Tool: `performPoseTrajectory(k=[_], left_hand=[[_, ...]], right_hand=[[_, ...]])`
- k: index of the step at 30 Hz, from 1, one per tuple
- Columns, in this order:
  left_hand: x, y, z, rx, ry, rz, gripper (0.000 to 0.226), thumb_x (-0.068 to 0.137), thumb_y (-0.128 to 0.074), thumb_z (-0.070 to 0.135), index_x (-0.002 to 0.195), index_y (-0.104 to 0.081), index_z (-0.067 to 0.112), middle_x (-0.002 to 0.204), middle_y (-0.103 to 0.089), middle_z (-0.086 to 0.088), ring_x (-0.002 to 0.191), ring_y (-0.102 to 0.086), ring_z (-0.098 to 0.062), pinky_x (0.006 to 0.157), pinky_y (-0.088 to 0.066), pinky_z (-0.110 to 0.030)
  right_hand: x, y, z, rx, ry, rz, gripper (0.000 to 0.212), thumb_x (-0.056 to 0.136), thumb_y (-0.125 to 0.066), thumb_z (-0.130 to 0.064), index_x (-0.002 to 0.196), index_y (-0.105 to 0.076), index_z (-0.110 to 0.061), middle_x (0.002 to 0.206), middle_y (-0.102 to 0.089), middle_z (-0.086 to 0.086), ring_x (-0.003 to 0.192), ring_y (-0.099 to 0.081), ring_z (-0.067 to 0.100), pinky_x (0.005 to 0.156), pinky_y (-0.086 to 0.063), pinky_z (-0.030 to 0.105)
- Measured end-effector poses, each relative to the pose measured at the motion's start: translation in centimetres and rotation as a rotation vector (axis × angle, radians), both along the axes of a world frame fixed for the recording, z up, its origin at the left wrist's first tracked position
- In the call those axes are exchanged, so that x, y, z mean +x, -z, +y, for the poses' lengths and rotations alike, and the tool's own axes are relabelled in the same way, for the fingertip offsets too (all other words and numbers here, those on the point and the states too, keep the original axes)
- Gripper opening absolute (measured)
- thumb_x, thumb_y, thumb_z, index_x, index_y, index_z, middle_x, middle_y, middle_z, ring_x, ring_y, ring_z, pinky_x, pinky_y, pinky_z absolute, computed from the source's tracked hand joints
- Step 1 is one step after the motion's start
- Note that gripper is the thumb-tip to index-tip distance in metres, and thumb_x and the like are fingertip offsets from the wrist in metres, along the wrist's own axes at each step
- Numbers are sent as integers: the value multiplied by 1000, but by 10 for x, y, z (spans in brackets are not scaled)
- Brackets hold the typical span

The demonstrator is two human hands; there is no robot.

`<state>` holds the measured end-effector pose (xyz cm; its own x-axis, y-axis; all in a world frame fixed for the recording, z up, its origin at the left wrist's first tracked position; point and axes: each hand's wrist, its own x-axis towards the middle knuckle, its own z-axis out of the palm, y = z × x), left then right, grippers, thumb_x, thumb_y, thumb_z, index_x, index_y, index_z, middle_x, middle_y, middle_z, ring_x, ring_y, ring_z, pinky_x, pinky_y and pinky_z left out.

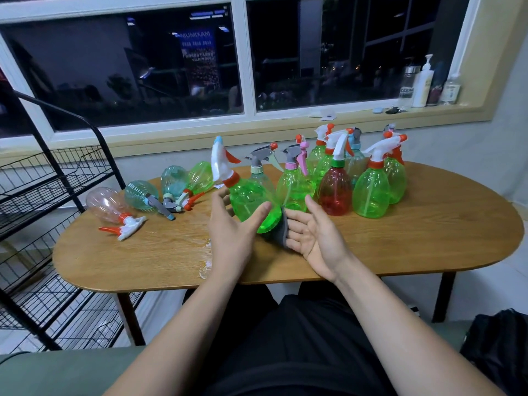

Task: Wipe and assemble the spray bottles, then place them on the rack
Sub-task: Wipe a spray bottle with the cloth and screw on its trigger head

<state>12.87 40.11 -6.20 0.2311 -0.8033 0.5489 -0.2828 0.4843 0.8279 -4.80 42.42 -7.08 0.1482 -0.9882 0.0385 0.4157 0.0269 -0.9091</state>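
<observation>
A dark window (143, 67) runs behind an oval wooden worktop (400, 238). A black wire rack (57, 172) stands at its left end. Assembled spray bottles (371, 190) stand clustered at the rear right, and four more bottles (140, 194) lie on their sides at the rear left. Above the middle of the worktop, a green bottle (248, 195) tilts with its white sprayer up and to the left. The left hand (231, 227) holds it, thumb across its front. The right hand (317, 232) lies palm up with loose fingers, carrying a grey cloth (280, 230) against the bottle's base.
</observation>
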Motion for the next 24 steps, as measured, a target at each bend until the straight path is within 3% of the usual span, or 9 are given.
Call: performPoseTrajectory(k=[2, 7, 10, 13, 14, 16, 18, 20, 24], left_hand=[[5, 3, 2, 5, 0, -17, 71, 75, -94, 48, 128, -48, 34, 120, -66, 13, 104, -66, 3, 86, -54, -17], [-3, 6, 7, -7, 31, -58, 66, 72, -97, 43, 115, -48, 48, 116, -69, 15, 103, -67, 3, 83, -51, -12], [-9, 0, 5, -21, 34, -61, 66, 72, -96, 46, 115, -47, 51, 117, -68, 16, 105, -67, 2, 85, -51, -14], [-7, -4, -5, -21, 20, -65, 67, 74, -95, 47, 122, -48, 41, 118, -68, 15, 102, -68, 3, 87, -54, -21], [-4, -5, -9, -14, 18, -60, 68, 75, -94, 47, 125, -49, 36, 118, -69, 14, 101, -69, 3, 87, -56, -23], [2, -8, -17, 6, 5, -81, 70, 76, -93, 50, 127, -49, 32, 119, -68, 15, 100, -68, 6, 87, -56, -22], [9, -11, -25, 10, -9, -118, 70, 76, -92, 53, 127, -48, 34, 120, -65, 16, 102, -65, 7, 88, -54, -20], [16, -13, -35, 17, -28, -155, 71, 75, -93, 54, 127, -47, 36, 121, -63, 16, 107, -63, 1, 90, -51, -19], [29, -11, -61, 65, -90, -234, 77, 73, -91, 59, 132, -52, 29, 132, -63, 8, 119, -60, -14, 102, -53, -37]], right_hand=[[0, 0, -1, 4, 9, -9, 77, 106, -42, -61, 153, -46, 1, 137, -69, 20, 128, -69, 30, 108, -56, 40], [4, 3, -2, -25, 4, 38, 85, 101, -46, -65, 161, -37, -6, 147, -64, 12, 128, -68, 22, 110, -52, 38], [8, 3, -2, -39, -32, 37, 75, 101, -46, -66, 158, -41, -16, 111, -77, -2, 96, -75, 9, 93, -55, 32], [6, 8, -8, -30, -65, -12, 55, 108, -39, -58, 136, -53, -13, 67, -60, -9, 60, -61, 2, 70, -54, 22], [6, 6, -6, -34, -70, 8, 55, 107, -41, -59, 131, -56, -11, 72, -63, -8, 64, -65, 2, 73, -57, 24], [5, 2, -3, -44, -38, 51, 59, 101, -51, -59, 134, -58, -11, 109, -78, 5, 101, -77, 14, 98, -60, 37], [4, 4, -3, -46, -23, 64, 50, 102, -59, -47, 134, -63, -9, 128, -75, 15, 121, -72, 27, 112, -53, 45], [5, 8, -5, -57, 8, 116, 34, 106, -62, -24, 134, -65, -6, 127, -76, 15, 124, -70, 30, 111, -52, 44], [4, 18, -10, -107, 44, 285, 37, 102, -61, 6, 136, -65, -6, 125, -77, 11, 114, -72, 24, 93, -59, 30]])
